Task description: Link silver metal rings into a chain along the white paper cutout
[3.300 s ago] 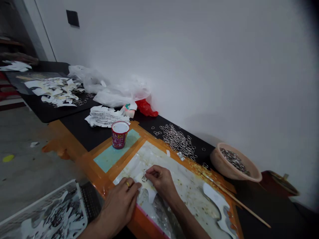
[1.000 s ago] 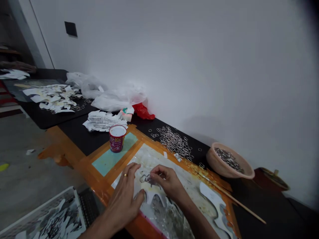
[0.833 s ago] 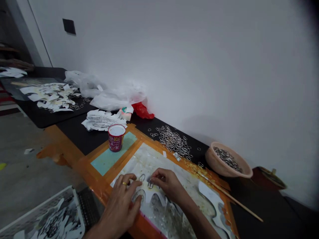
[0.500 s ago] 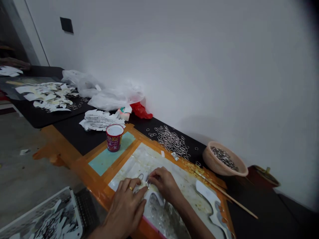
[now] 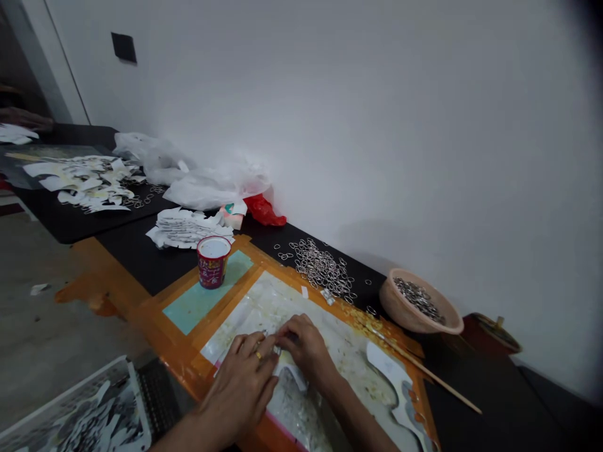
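Note:
Both my hands rest on a glue-stained plastic sheet (image 5: 343,348) taped to an orange board (image 5: 155,317). My left hand (image 5: 242,389), with a ring on one finger, lies flat with its fingers pressing on a white cut-out paper piece (image 5: 292,375). Touching it, my right hand (image 5: 304,345) has its fingers curled and pinched at a small metal ring (image 5: 277,349) on that paper. The ring is mostly hidden between the fingertips.
A red cup of white glue (image 5: 212,262) stands on a teal patch. Loose metal rings (image 5: 323,270) lie on black cloth, more fill a tan bowl (image 5: 417,307). A thin wooden stick (image 5: 431,376), another cut-out (image 5: 393,376), paper stacks (image 5: 186,227), plastic bags (image 5: 207,182) and a printed tray (image 5: 80,417) surround.
My hands have drawn together. The left hand's fingers, lifted a second ago, now press down beside the right fingertips, covering the metal rings that showed between them. The view has shifted slightly.

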Demonstrator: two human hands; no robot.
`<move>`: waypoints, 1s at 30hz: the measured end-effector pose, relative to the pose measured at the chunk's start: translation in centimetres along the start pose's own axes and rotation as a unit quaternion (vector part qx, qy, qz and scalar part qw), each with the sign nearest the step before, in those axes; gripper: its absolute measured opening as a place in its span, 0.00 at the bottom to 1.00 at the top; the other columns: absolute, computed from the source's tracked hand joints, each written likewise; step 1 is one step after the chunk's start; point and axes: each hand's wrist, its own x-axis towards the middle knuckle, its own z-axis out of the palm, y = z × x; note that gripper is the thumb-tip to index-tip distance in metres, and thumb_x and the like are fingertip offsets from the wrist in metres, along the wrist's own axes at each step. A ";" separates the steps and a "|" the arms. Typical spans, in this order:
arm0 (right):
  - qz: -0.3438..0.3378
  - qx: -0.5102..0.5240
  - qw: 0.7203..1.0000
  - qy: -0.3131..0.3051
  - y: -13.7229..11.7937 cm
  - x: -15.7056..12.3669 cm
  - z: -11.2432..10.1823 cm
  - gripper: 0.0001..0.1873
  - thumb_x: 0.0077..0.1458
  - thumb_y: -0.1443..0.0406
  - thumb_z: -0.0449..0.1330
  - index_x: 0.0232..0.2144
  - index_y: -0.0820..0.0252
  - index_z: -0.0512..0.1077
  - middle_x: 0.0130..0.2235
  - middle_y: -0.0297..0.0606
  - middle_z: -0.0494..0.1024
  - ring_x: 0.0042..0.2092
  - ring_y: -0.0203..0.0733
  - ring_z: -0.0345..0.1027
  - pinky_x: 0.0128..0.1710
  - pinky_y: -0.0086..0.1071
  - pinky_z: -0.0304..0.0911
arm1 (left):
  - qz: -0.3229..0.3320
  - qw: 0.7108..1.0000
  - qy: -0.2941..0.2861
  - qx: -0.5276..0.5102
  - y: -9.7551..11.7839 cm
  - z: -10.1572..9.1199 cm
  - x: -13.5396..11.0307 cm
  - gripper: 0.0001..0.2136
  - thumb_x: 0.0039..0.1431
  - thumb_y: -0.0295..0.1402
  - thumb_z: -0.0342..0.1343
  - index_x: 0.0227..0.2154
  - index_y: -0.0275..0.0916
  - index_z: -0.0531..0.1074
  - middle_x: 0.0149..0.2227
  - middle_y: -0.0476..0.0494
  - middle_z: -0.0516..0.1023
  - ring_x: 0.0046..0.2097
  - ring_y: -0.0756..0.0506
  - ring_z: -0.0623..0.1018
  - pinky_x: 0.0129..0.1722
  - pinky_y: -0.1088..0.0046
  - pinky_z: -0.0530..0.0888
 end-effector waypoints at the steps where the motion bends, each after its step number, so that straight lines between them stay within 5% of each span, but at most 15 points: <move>1: -0.007 0.001 1.000 0.000 0.1 -0.1 0.0 0.05 0.53 0.71 0.64 0.27 0.59 0.77 0.31 0.38 0.77 0.40 0.44 0.67 0.41 0.34 0.60 | 0.010 1.000 -0.004 0.006 -0.2 0.1 0.1 0.10 0.64 0.28 0.52 0.47 0.40 0.72 0.57 0.45 0.74 0.56 0.38 0.69 0.54 0.55 0.65; 8: -0.044 0.005 0.999 -0.010 2.0 0.5 -2.1 0.07 0.57 0.66 0.61 0.31 0.54 0.80 0.33 0.36 0.79 0.40 0.43 0.70 0.43 0.34 0.63 | 0.054 0.997 -0.027 0.046 -0.7 0.8 0.8 0.08 0.65 0.30 0.51 0.44 0.40 0.72 0.57 0.46 0.74 0.58 0.38 0.69 0.57 0.53 0.58; 17: 0.088 -0.087 0.988 0.095 8.5 4.7 -8.7 0.11 0.64 0.60 0.59 0.39 0.63 0.74 0.41 0.38 0.78 0.42 0.42 0.73 0.45 0.42 0.69 | 0.062 0.997 -0.042 0.016 -1.3 0.5 1.8 0.06 0.64 0.35 0.54 0.40 0.41 0.73 0.53 0.46 0.77 0.57 0.38 0.70 0.57 0.55 0.60; 25: 0.173 -0.142 0.971 0.082 7.8 8.7 -7.3 0.13 0.64 0.60 0.60 0.46 0.62 0.72 0.47 0.40 0.76 0.44 0.43 0.73 0.44 0.42 0.71 | 0.064 0.995 -0.073 -0.012 -1.3 -0.3 1.9 0.06 0.63 0.36 0.54 0.41 0.42 0.72 0.53 0.45 0.76 0.58 0.37 0.69 0.61 0.52 0.59; 30: 0.169 -0.105 0.978 0.068 7.2 8.9 -7.0 0.13 0.64 0.60 0.60 0.45 0.63 0.72 0.45 0.40 0.76 0.43 0.42 0.73 0.43 0.41 0.72 | 0.101 0.991 -0.085 -0.014 -2.0 -1.8 1.4 0.15 0.63 0.35 0.55 0.51 0.42 0.68 0.59 0.45 0.73 0.60 0.40 0.68 0.65 0.56 0.55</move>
